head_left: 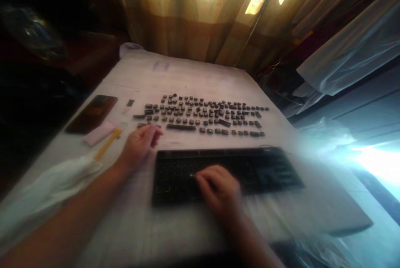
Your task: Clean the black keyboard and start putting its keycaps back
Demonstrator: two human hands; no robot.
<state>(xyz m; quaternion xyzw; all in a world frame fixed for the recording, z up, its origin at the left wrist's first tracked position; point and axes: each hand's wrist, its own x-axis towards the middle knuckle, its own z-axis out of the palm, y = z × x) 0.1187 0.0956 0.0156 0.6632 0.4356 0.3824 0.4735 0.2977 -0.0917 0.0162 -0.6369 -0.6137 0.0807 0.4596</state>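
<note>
A black keyboard with most or all of its keycaps off lies in front of me on the white-covered table. Over its left-middle part my right hand is closed in a pinch, and a tiny pale tip shows at its fingertips, too small to name. My left hand rests just past the keyboard's left corner, fingers curled together; what they hold, if anything, is hidden. Beyond the keyboard, loose black keycaps are spread in rough rows, with a long spacebar nearest me.
To the left lie a dark phone, a pink folded piece, a yellow-handled brush-like tool and a whitish crumpled cloth or bag. A curtain hangs behind the table; the table's right edge slopes toward bright light.
</note>
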